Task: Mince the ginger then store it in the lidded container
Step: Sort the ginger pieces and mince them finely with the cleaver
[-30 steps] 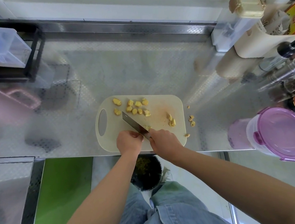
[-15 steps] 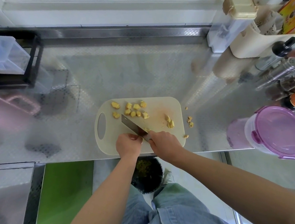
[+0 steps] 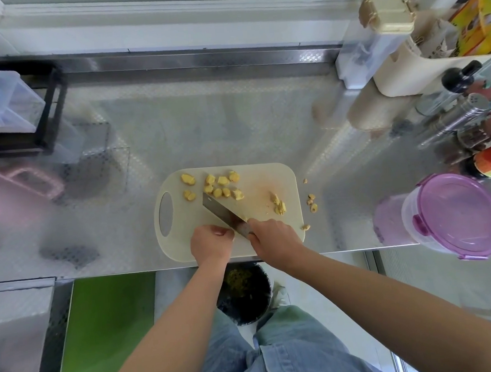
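A cream cutting board (image 3: 255, 182) lies at the steel counter's front edge. Several yellow ginger chunks (image 3: 217, 185) sit along its far side, and a small chopped pile (image 3: 278, 205) lies to the right. My right hand (image 3: 275, 239) grips the handle of a knife (image 3: 218, 210) whose blade points up and left across the board. My left hand (image 3: 210, 244) is curled beside the blade's heel and pinches a small ginger piece, mostly hidden under the fingers. The clear container with a purple lid (image 3: 461, 216) stands closed at the right, by the counter edge.
Loose ginger bits (image 3: 311, 202) lie on the counter right of the board. Bottles and shakers (image 3: 465, 115) crowd the right side. A pink jug (image 3: 18, 186) and a black rack with clear bins (image 3: 12, 107) stand at the left. A black bin (image 3: 244, 294) sits below the edge.
Both hands and the knife stay at the same spot on the board. Only the camera view shifts slightly.
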{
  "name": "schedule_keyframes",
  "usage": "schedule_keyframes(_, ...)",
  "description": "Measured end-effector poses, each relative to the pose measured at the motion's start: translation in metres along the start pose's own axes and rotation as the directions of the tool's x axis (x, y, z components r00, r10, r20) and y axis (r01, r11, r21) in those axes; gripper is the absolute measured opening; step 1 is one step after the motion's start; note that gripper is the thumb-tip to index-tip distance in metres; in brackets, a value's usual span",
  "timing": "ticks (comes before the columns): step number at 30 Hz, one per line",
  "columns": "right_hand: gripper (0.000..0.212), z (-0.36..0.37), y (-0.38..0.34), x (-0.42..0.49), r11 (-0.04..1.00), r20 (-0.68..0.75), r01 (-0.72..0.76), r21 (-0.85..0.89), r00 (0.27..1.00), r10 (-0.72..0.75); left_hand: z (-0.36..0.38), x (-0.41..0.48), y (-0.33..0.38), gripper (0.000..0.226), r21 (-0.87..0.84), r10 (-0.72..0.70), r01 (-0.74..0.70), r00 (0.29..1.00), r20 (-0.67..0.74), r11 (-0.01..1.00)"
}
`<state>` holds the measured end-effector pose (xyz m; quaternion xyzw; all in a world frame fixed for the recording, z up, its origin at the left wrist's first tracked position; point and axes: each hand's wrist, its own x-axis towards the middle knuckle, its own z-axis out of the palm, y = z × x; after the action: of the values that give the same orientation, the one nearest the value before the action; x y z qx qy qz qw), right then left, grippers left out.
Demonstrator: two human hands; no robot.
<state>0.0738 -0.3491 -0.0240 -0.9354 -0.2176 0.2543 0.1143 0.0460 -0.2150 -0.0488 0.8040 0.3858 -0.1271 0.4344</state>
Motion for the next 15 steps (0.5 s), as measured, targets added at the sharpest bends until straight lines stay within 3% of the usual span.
schedule_keyframes(8, 0.016, -0.001, 0.023, -0.011, 0.995, -0.027, -0.078, 0.061, 0.996, 0.08, 0.0, 0.001, -0.001, 0.018, 0.01, 0.003, -0.003, 1.0, 0.026, 1.0)
schedule_keyframes(15, 0.023, -0.008, 0.041, -0.025, 0.944, -0.148, -0.159, 0.291, 0.967, 0.208, 0.005, 0.001, 0.011, 0.014, 0.068, 0.038, -0.039, 0.999, 0.02, 0.997)
